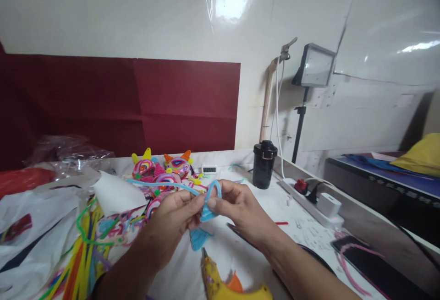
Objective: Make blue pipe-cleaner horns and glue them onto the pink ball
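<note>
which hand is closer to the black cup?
Right. The right hand sits just below-left of the black cup; the left hand is farther left. Both pinch the blue pipe cleaner.

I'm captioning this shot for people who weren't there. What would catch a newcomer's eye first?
At the centre, the left hand and right hand pinch a fuzzy light-blue pipe cleaner bent into a loop. Behind them lie bright multicoloured coiled pipe-cleaner figures. A yellow glue gun lies at the bottom edge.
</note>
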`<move>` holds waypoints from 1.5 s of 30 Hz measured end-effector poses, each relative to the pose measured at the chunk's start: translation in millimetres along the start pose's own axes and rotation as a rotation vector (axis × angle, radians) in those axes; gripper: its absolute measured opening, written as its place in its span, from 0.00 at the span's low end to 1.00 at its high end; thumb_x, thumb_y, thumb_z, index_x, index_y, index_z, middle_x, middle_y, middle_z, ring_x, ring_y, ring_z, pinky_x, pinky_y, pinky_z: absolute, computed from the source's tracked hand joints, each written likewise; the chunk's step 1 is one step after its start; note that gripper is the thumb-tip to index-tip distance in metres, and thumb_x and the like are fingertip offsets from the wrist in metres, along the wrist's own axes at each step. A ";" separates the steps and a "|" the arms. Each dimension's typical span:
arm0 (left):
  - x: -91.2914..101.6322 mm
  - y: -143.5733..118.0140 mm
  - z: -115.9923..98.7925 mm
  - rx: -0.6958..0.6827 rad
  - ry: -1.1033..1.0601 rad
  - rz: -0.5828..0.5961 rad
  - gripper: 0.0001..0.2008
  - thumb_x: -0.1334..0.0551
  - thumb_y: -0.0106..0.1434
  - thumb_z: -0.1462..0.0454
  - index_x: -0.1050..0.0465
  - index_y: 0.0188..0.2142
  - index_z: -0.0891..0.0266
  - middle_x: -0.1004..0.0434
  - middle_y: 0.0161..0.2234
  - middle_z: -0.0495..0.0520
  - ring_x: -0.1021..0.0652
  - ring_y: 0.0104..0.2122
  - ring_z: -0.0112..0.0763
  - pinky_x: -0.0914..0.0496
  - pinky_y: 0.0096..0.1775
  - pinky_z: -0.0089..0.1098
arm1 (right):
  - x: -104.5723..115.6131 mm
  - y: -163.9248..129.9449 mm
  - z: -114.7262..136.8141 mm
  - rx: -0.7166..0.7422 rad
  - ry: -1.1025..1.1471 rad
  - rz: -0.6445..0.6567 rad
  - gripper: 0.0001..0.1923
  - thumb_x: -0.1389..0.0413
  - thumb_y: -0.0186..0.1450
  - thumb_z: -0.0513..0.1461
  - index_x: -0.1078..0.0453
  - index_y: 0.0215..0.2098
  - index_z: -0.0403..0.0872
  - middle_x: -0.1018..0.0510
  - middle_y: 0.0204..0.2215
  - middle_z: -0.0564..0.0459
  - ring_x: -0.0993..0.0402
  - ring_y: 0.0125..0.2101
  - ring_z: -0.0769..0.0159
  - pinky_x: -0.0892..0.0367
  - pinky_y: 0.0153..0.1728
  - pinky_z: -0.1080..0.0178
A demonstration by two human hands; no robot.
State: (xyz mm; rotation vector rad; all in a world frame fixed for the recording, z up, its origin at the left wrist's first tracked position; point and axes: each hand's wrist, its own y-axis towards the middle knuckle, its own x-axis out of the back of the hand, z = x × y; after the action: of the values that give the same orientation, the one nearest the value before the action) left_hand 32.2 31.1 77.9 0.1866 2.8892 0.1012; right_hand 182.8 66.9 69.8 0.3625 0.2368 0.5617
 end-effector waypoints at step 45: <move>-2.9 -7.1 1.0 -0.870 1.050 -0.411 0.06 0.39 0.55 0.67 0.22 0.27 0.59 0.21 0.23 0.46 0.27 0.20 0.27 0.33 0.27 0.26 | 0.0 -2.9 10.7 0.144 -0.273 -0.107 0.03 0.40 0.57 0.36 0.29 0.30 0.44 0.28 0.27 0.54 0.34 0.30 0.67 0.37 0.34 0.63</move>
State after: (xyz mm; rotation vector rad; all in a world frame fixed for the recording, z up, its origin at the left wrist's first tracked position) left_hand 34.4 23.7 77.0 -0.8395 3.3271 1.7714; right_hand 187.6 61.7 78.4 0.5577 0.0325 0.3853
